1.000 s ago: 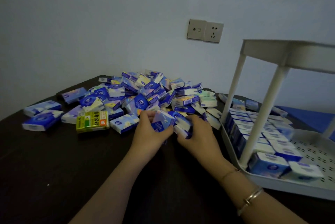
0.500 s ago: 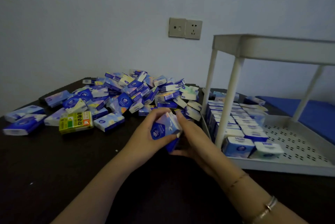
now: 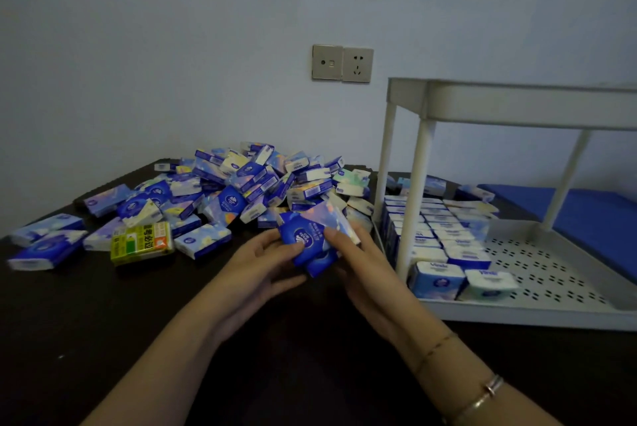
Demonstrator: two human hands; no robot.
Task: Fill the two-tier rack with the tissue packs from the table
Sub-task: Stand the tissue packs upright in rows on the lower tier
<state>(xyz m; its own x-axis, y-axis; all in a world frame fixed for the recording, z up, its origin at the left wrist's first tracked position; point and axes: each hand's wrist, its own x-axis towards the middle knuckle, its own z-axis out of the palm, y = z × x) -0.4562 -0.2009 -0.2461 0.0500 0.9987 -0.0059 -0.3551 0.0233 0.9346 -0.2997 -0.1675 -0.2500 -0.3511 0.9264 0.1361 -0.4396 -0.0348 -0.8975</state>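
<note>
Between both hands I hold a small bunch of blue tissue packs [image 3: 310, 236] above the dark table [image 3: 103, 322], just left of the rack. My left hand [image 3: 265, 263] grips the bunch from the left, my right hand [image 3: 355, 253] from the right, fingers curled round it. A big pile of blue and white tissue packs [image 3: 241, 184] lies behind the hands. The white two-tier rack [image 3: 517, 313] stands at the right; rows of packs [image 3: 444, 243] fill the left part of its lower tier. Its upper tier [image 3: 517, 108] shows only its rim.
A yellow-green pack [image 3: 141, 242] lies left of the hands among loose blue packs [image 3: 44, 250]. A wall socket [image 3: 343, 63] sits above the pile. The right part of the rack's perforated lower shelf [image 3: 551, 274] is bare. Something blue [image 3: 593, 215] lies behind the rack.
Both hands lifted a bunch of packs out of the pile's front edge and carried it toward the rack. The camera view swung right, showing more of the rack.
</note>
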